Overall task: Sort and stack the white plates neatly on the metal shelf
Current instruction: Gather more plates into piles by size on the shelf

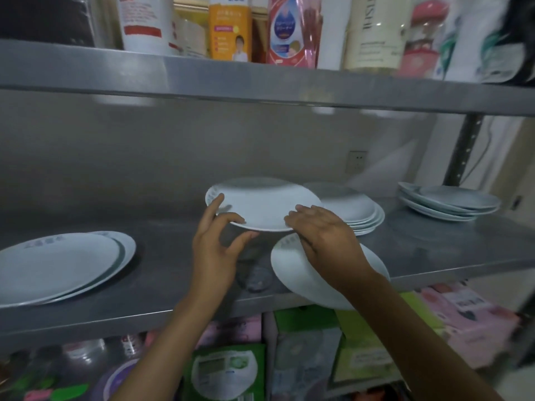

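A steel metal shelf (173, 290) in a dim storeroom, bottles on the tier above. At far left, two large plates (60, 264) lie stacked. In the middle, a raised plate (260, 206) is held above the shelf: the left hand (214, 250) pinches its near rim, fingers curled; the right hand (327, 241) lies flat on its right edge, over a lower plate (292, 273) overhanging the shelf front. Farther right are a neat stack (362, 215) and an end stack (445, 204). The plates look stiff, slick and breakable; rims seem safest to grip.
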Motion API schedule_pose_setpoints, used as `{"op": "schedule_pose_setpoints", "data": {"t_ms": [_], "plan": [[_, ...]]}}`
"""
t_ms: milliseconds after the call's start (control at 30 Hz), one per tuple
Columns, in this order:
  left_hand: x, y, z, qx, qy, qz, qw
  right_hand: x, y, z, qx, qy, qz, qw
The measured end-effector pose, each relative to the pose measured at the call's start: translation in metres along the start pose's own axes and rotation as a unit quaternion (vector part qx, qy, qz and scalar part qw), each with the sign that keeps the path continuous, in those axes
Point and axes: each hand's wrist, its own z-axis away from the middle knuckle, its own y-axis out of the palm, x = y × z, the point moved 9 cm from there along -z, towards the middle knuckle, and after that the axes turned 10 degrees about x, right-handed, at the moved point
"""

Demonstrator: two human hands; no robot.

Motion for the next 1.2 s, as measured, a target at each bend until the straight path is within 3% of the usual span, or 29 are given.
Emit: {"op": "schedule_pose_setpoints", "data": {"t_ms": [300,600,1200], "plan": [[-0.023,0.023,0.026,0.003,-0.015,0.062,0.998,-0.098,0.008,0.055,0.050,0.179,-0.076,0.980],[-0.035,0.044,0.058,0.074,-0.023,0.068,0.995,-0.126,0.014,0.090,0.080,0.299,-0.122,0.943],[-0.013,0.072,0.081,0.136,-0.045,0.080,0.986,-0.126,-0.002,0.119,0.061,0.382,-0.180,0.904]]}}
